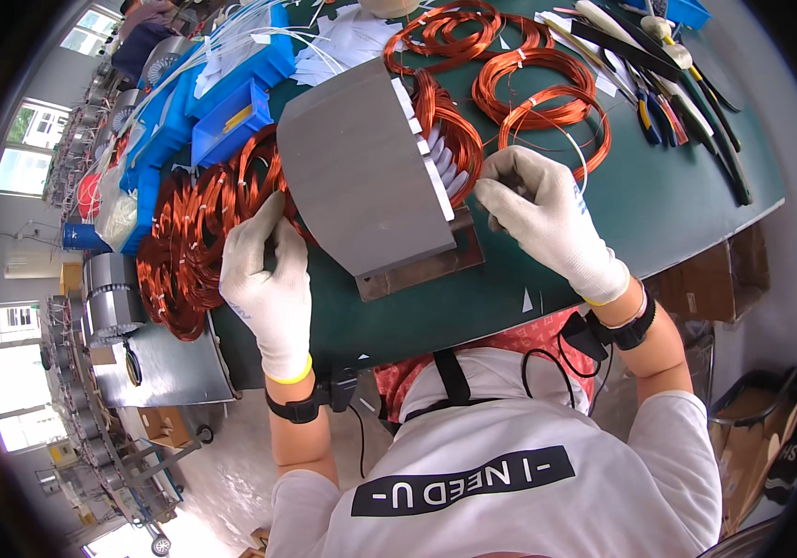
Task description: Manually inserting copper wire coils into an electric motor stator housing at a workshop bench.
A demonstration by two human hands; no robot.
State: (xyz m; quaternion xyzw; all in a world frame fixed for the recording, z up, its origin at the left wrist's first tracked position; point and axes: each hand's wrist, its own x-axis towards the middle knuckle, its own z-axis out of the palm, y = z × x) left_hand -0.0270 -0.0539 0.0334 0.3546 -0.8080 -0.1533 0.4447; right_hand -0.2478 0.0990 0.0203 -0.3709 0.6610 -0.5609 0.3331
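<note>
A grey cylindrical motor stator core (352, 167) rests on its side on a small metal stand (426, 270). Copper coils come out of both its ends, and white insulating strips (431, 158) line its right edge. My left hand (268, 288), in a white glove, is beside the core's left end, thumb and forefinger apart, fingertips close to the copper wire there. At the other end my gloved right hand (547, 219) has its fingers curled in a pinch next to the copper winding (459, 149). Whatever lies between those fingertips is too small to make out.
A large bundle of copper coils (184, 251) lies left on the green table (696, 205). More loose coils (542, 88) lie at the back. Blue bins (231, 121) stand back left; pliers and other hand tools (663, 112) lie back right. A cardboard box (714, 279) is below the right edge.
</note>
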